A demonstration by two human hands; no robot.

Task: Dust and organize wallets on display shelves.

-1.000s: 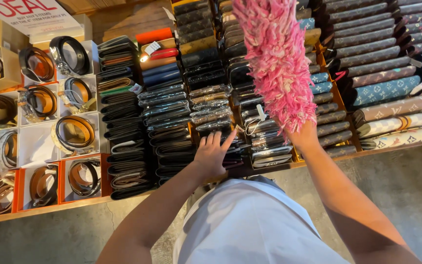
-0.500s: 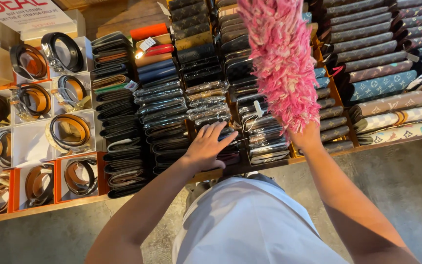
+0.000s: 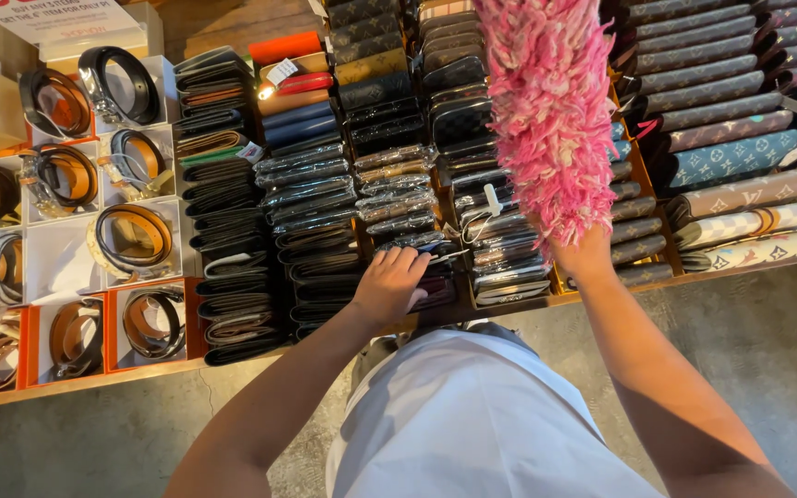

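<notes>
left hand [image 3: 391, 281] lies flat w/ fingers spread on dark wallets [image 3: 435, 277] at the tabletop [image 3: 94, 383] front edge, mid frame, grip not closed. right hand [image 3: 583, 254] has grip wrapped round a pink fluffy duster [image 3: 551, 111], upright, upper centre. coiled belts in boxes [image 3: 131, 240] at left.

Head view, steeply downward, close

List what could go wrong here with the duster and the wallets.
1. The pink feather duster in the right hand hangs over tightly packed wallet rows; its strands might snag the white tags and drag a wallet loose.
2. The left hand presses on wrapped wallets at the shelf's front edge; a nudge could tip some off.
</notes>
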